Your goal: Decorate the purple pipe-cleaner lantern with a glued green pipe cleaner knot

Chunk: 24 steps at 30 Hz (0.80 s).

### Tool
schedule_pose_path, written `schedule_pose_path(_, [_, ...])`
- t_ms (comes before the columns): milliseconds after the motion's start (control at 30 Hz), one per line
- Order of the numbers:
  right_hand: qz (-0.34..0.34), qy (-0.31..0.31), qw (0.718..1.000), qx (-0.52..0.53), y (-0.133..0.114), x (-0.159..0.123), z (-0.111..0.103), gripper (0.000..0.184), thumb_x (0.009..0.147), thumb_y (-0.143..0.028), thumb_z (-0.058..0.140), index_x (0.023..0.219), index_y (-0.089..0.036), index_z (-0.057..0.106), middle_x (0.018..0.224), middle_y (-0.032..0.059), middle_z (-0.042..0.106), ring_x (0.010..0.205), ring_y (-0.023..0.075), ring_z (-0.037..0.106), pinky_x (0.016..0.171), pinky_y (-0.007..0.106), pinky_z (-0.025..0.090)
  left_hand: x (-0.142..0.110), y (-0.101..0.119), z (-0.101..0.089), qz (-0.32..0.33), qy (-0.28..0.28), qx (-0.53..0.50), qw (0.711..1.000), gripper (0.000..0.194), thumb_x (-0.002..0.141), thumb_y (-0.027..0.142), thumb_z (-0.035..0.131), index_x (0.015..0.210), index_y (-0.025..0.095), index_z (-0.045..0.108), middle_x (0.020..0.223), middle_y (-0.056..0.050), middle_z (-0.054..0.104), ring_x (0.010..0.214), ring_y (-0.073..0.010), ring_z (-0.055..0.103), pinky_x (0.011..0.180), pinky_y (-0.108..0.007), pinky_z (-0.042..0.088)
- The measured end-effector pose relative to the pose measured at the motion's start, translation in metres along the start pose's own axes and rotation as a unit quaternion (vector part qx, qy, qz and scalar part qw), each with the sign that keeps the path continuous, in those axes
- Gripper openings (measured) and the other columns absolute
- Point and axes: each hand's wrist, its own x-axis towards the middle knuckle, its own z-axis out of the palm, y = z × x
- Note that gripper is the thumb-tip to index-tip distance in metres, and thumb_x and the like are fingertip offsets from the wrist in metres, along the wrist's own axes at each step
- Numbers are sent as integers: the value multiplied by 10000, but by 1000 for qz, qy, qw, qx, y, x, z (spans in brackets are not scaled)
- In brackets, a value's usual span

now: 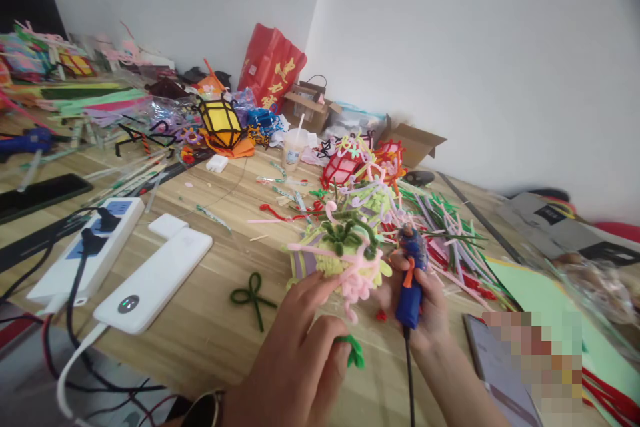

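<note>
My left hand (305, 340) pinches a small bright green pipe-cleaner piece (356, 351) between thumb and finger. Its outstretched fingers rest against a pipe-cleaner craft (345, 260) in yellow-green and mauve, trimmed with pink curls and a dark green flower. In my right hand (433, 303) is a blue hot glue gun (409, 303) with an orange trigger, gripped just right of the craft; its black cord runs down toward me. The nozzle end is blurred. A looped dark green pipe cleaner (254, 297) lies on the wooden table left of my left hand.
A power strip (87, 253) and white power bank (153, 280) lie at left. Behind stand a yellow lantern (223, 121), a plastic cup (293, 150), a red bag (270, 67) and cardboard boxes (417, 143). Loose pipe cleaners (450, 227) and a phone (495, 360) are at right.
</note>
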Motion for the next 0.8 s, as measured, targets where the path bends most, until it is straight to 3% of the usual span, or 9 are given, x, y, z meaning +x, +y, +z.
schedule_pose_path(167, [35, 8, 999, -33, -3, 14, -11, 256, 534, -350, 871, 659, -248, 672, 706, -10, 684, 844, 237, 677, 942, 455, 509, -2, 2, 14, -44, -12, -19, 999, 124, 919, 187, 449, 989, 249, 530, 1437, -118, 487, 1347, -247, 448, 1049, -412, 478])
schedule_pose_path(367, [47, 18, 999, -16, 0, 29, -16, 251, 525, -283, 877, 673, -212, 686, 703, -19, 704, 856, 232, 688, 946, 461, 524, -2, 1, 25, -49, -30, -25, 998, 124, 928, 174, 437, 964, 230, 541, 1428, -129, 488, 1356, -241, 435, 1054, -401, 467])
schedule_pose_path(567, [24, 34, 999, 8, -1, 27, -20, 272, 508, -234, 887, 680, -209, 677, 672, -51, 702, 801, 191, 695, 972, 420, 520, 2, -7, 18, -39, -23, -21, 999, 104, 933, 178, 445, 954, 230, 532, 1334, -117, 563, 1258, -215, 531, 1002, -358, 492])
schedule_pose_path(667, [6, 40, 999, -10, -3, 23, -26, 277, 494, -247, 889, 666, -209, 675, 673, -43, 709, 761, 197, 700, 940, 416, 540, 5, -12, 12, -33, 10, -10, 999, 95, 923, 181, 465, 948, 237, 538, 1251, -104, 614, 1205, -214, 566, 977, -355, 496])
schedule_pose_path(800, [-28, 54, 997, -53, -6, 12, -37, 232, 540, -296, 858, 661, -228, 673, 643, -8, 702, 760, 247, 709, 832, 434, 579, 16, -25, -3, -72, 55, -12, 996, 95, 915, 222, 484, 899, 242, 576, 1066, -81, 667, 1060, -212, 617, 920, -363, 505])
